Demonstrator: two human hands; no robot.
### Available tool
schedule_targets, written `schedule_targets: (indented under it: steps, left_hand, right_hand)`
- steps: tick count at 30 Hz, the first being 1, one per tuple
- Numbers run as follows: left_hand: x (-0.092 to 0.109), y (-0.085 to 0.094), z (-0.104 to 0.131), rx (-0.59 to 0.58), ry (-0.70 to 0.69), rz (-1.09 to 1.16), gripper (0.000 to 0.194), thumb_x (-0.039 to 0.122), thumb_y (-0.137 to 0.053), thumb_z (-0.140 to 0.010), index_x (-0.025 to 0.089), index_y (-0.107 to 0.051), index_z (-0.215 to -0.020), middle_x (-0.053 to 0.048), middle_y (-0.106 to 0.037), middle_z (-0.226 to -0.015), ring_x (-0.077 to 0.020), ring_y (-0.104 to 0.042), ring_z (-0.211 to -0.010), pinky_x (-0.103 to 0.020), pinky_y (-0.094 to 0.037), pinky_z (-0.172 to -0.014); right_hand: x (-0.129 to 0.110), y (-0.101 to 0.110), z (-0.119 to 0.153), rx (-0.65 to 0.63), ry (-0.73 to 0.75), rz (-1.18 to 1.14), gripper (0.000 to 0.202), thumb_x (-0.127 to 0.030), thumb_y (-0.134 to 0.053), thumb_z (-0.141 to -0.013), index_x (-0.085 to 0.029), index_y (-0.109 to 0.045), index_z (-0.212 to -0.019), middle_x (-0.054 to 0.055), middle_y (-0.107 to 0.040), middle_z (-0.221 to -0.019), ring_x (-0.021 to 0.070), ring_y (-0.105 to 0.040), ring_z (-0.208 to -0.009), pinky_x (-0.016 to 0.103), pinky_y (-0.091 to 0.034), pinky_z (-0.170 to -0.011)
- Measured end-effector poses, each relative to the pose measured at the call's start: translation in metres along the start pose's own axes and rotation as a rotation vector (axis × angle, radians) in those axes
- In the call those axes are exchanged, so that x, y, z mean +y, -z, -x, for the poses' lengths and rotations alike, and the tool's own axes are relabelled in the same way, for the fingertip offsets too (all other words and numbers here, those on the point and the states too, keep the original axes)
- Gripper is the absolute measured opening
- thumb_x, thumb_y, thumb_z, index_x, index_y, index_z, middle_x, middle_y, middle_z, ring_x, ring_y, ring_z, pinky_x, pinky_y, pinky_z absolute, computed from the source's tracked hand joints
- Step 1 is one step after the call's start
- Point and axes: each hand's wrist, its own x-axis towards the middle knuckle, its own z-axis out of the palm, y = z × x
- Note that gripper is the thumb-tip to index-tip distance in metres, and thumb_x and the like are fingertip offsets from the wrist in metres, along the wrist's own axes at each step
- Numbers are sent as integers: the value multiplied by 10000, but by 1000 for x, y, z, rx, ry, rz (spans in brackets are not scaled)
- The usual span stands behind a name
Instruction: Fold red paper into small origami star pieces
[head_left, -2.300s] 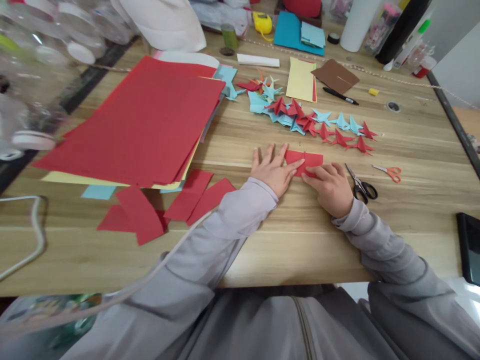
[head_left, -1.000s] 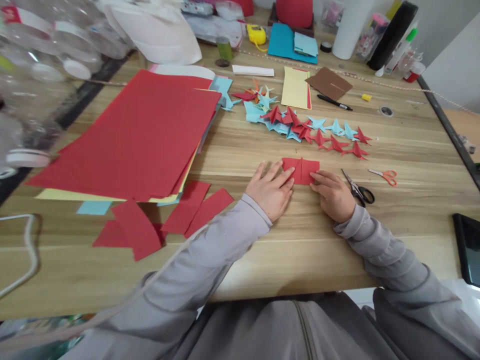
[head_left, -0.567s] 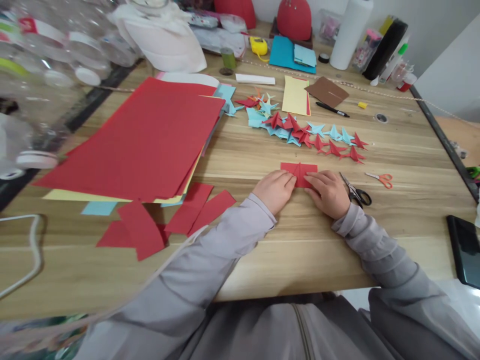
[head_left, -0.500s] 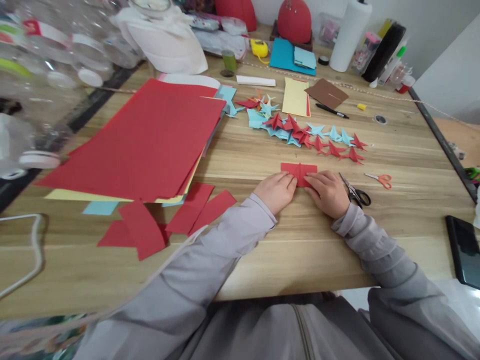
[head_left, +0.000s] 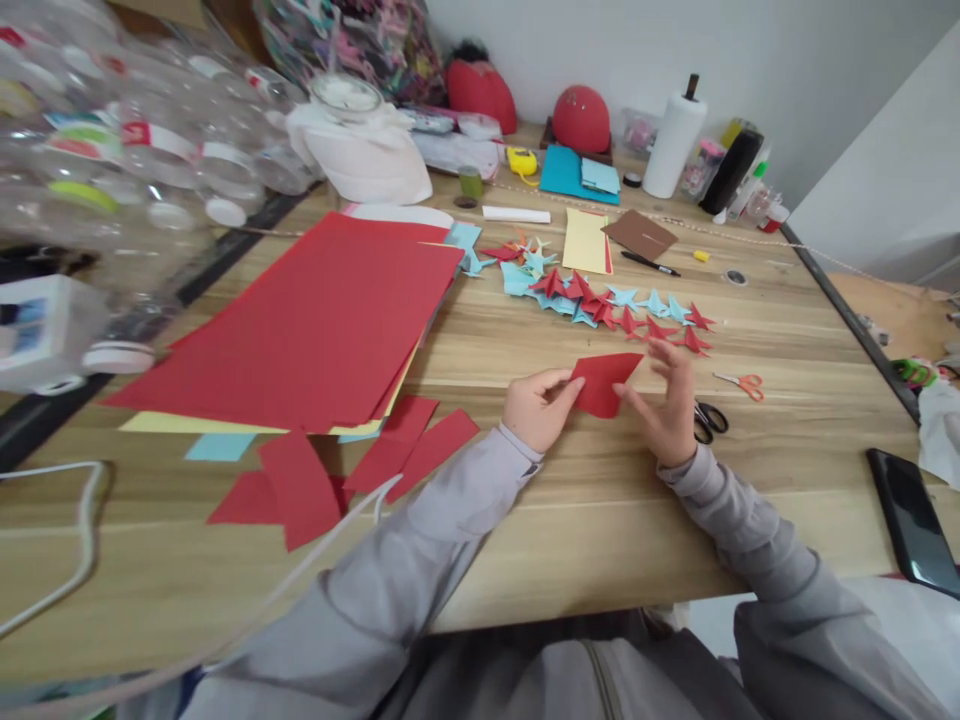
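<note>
A small red sheet of paper point(head_left: 604, 385) is raised off the table between my two hands. Its left edge is pinched between the thumb and fingers of my left hand point(head_left: 541, 405). My right hand point(head_left: 667, 405) is at the paper's right side with fingers spread, its thumb touching or just in front of the sheet. Black-handled scissors point(head_left: 709, 422) lie partly hidden behind my right hand. Beyond the paper, a row of folded red paper stars point(head_left: 630, 322) and light blue folded pieces point(head_left: 656, 303) rests on the wood.
Large red sheets point(head_left: 300, 320) are stacked on the left, with red strips point(head_left: 300, 490) in front. Orange-handled scissors point(head_left: 750, 386) and a phone point(head_left: 915, 520) lie on the right. A white cable point(head_left: 322, 550) crosses by my left sleeve. Plastic bottles point(head_left: 165, 150) crowd the far left.
The red paper was flat on the table under both hands; now it is lifted and tilted. My right hand's fingers have spread away from it. The view has shifted.
</note>
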Motion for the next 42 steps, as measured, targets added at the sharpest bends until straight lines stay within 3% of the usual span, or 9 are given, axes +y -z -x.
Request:
schedule_targets:
  steps: [4,7,10,14,20,25,28,31,42]
  left_hand:
    - [-1,-3,-4,-66,337,388,378,479,-721,-659,125,-727,-791,-46,-727,-676,-170,-660,-613,-281,-554,-609]
    - [-2,-2,-6,-141,388,400,402,504,-738,-622,127,-728,-759,-45,-719,-665,-161,-640,-605,-277,-533,-612]
    - [0,2,-6,-253,368,344,336,451,-726,-637,124,-725,-713,-35,-702,-636,-142,-607,-590,-253,-490,-600]
    - [5,6,-3,-439,332,286,262,360,-663,-694,103,-710,-690,-6,-637,-556,-99,-514,-514,-215,-397,-524]
    - [4,8,-1,-417,279,215,240,306,-587,-748,100,-711,-746,-15,-642,-602,-105,-525,-562,-213,-414,-567]
    - [6,10,0,-537,282,147,196,246,-561,-733,103,-677,-668,-1,-598,-548,-93,-486,-524,-187,-369,-506]
    - [8,10,-2,-628,294,130,171,210,-545,-713,109,-648,-622,13,-572,-524,-84,-467,-509,-181,-369,-511]
    - [9,11,-4,-706,258,106,157,193,-545,-691,117,-644,-595,29,-537,-499,-75,-445,-508,-172,-355,-512]
    - [7,21,-9,-758,304,176,152,204,-575,-665,120,-675,-587,8,-589,-521,-85,-488,-513,-177,-378,-514]
  right_hand:
    - [2,-11,-4,-276,-465,-548,412,-467,-713,-717,-206,-608,-1017,74,-702,-983,190,-665,-836,357,-546,-763]
    - [-2,-13,-10,-292,-566,-643,344,-410,-773,-655,-182,-668,-889,40,-719,-850,183,-658,-800,346,-540,-777]
    - [-5,-8,-16,-202,-600,-581,400,-350,-830,-574,-194,-687,-913,13,-715,-819,157,-644,-750,300,-532,-714]
    - [-5,-3,-15,-332,-603,-532,257,-331,-830,-574,-179,-710,-743,7,-696,-707,120,-610,-640,248,-494,-626]
    - [-5,-2,-3,-330,-637,-511,252,-356,-798,-612,-171,-635,-666,-17,-627,-589,91,-522,-517,212,-410,-496]
    - [-10,2,-2,-604,-556,-399,233,-365,-725,-693,-157,-621,-681,-17,-587,-597,87,-476,-531,212,-372,-496]
    - [-10,5,-2,-720,-483,-365,203,-341,-695,-722,-154,-624,-689,-27,-562,-594,82,-448,-544,209,-356,-512]
    - [-7,6,-3,-802,-515,-441,188,-333,-672,-727,-151,-642,-688,-23,-570,-597,84,-456,-549,216,-361,-530]
    - [3,12,-8,-858,-693,-600,167,-280,-723,-672,-144,-637,-627,-7,-617,-554,89,-517,-491,214,-406,-494]
